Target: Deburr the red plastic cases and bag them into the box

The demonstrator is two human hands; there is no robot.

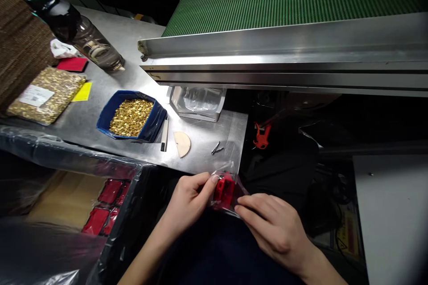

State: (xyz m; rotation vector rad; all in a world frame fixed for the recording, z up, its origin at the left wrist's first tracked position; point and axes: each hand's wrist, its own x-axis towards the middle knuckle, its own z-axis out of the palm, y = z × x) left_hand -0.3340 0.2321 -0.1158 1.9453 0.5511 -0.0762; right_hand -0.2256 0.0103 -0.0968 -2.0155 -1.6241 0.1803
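Note:
A clear plastic bag (pixel 219 205) with a red plastic part (pixel 224 190) inside is held between my two hands, just off the table's front edge. My left hand (pixel 192 200) pinches the bag's upper left side between thumb and forefinger. On the lower right side of the bag, the fingers of my right hand (pixel 274 227) close on its edge; the thumb is mostly hidden. On the metal table beyond lie a small metal clip-like piece (pixel 217 148), a pale half-round disc (pixel 182 144) and a thin knife (pixel 164 134).
A blue bin (pixel 103 120) of small brass-coloured pieces and a clear tray (pixel 200 113) of bags stand on the table (pixel 230 127). A bottle (pixel 96 46) stands behind. Left is a plastic-lined box (pixel 133 182) with bagged red parts. A green conveyor (pixel 267 6) crosses above.

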